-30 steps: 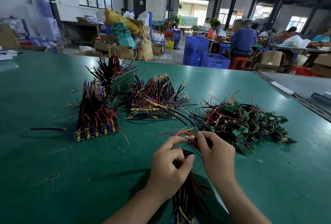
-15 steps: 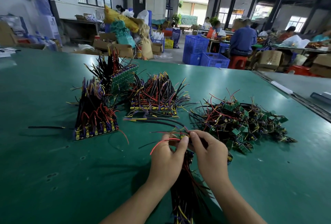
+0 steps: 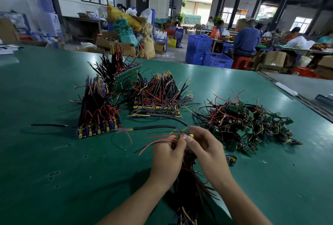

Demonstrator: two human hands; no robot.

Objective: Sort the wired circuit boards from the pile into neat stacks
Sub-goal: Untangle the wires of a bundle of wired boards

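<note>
Wired boards on the green worktop (image 3: pixel 54 170)
Loose pile (image 3: pixel 248 127) lies right, neat stacks (image 3: pixel 99 116) far left. Left hand (image 3: pixel 167 154) and right hand (image 3: pixel 207 149) pinch one small board (image 3: pixel 188 135) in curled fingers (image 3: pixel 194 140), near centre; likely light, wires floppy and snagging, so grip the stiff edges.

On the worktop (image 3: pixel 54 170) the pile (image 3: pixel 246 124) lies at the right, the middle stack (image 3: pixel 158 97) left of it, the left stack (image 3: pixel 98 116) further left with the rear stack (image 3: pixel 124 75) behind, and nearest, before them, the left hand (image 3: pixel 166 156) and right hand (image 3: pixel 207 149) meet on a wired board (image 3: pixel 187 135) above a bundle (image 3: pixel 189 197).
</note>
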